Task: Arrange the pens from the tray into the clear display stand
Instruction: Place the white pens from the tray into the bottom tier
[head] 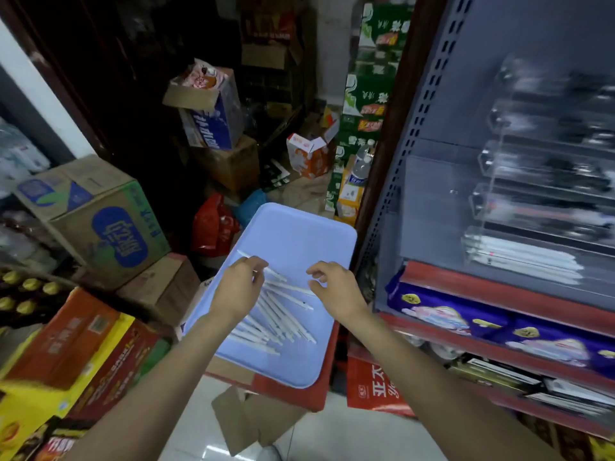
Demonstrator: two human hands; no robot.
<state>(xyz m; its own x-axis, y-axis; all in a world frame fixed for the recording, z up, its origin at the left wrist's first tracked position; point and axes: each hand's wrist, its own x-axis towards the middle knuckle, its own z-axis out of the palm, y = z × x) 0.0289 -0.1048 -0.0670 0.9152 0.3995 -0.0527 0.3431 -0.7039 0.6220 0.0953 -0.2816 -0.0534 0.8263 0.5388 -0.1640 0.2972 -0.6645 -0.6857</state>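
A light blue tray (299, 224) sits in front of me on a red box and holds a loose pile of several white pens (283, 314). My left hand (238, 289) is over the left of the pile, its curled fingertips pinching one white pen (278, 275) that sticks out on both sides. My right hand (334, 289) hovers just above the right of the pile, thumb and forefinger curved and apart, holding nothing. The clear display stand (482, 197) stands on the grey shelf at the right. Its tiers look blurred; the lowest holds white pens (525, 259).
Cardboard boxes (96, 221) crowd the left and back. A red plastic bag (213, 227) lies beyond the tray. The shelf's red edge (499, 294) and purple packets (442, 314) lie below the stand. A flattened carton (253, 417) lies on the white floor.
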